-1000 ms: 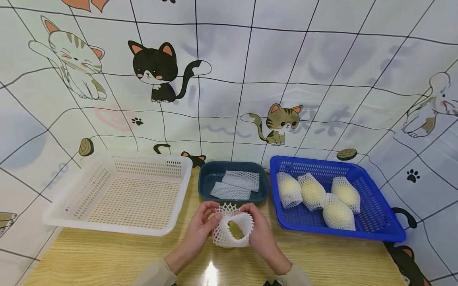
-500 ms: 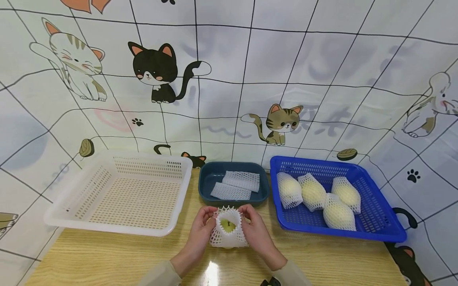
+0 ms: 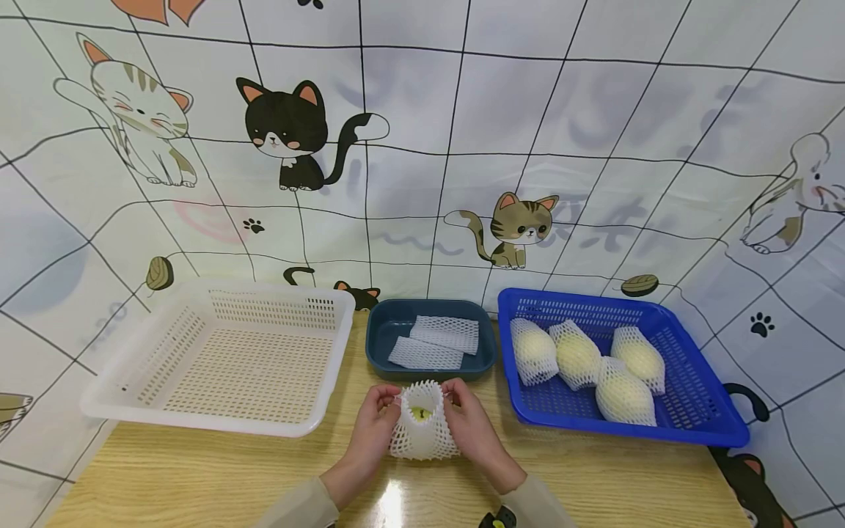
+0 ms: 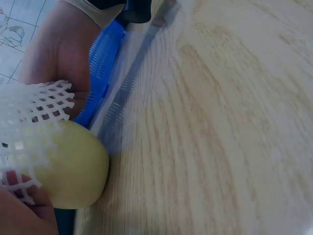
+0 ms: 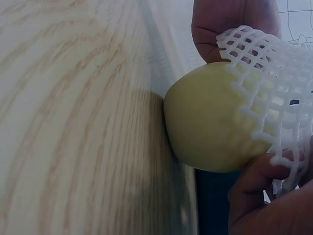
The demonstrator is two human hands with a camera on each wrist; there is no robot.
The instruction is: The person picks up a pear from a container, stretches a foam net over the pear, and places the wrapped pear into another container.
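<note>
A white foam fruit net [image 3: 423, 440] stands upright around a pale yellow-green fruit [image 5: 210, 117], possibly an apple or a pear. In the head view, the fruit's stem end shows through the net's wide top opening. Both wrist views show the fruit's lower part bare below the net's toothed edge, with its base on the table. My left hand [image 3: 370, 433] pinches the net's left rim between thumb and fingers. Opposite it, my right hand [image 3: 475, 429] pinches the right rim. Some fingertips are hidden behind the net.
Behind my hands, a dark teal tray [image 3: 374, 356] holds flat foam nets [image 3: 429, 353]. At right, a blue basket [image 3: 700, 411] holds several netted fruits [image 3: 623, 392]. A white basket [image 3: 317, 411] stands at left on the wooden table [image 3: 198, 477]; a cat-print sheet [image 3: 409, 147] hangs behind.
The net has turned from leaning right to upright, and its lower edge has come down further around the fruit. Both hands have moved slightly towards me, still gripping the rim.
</note>
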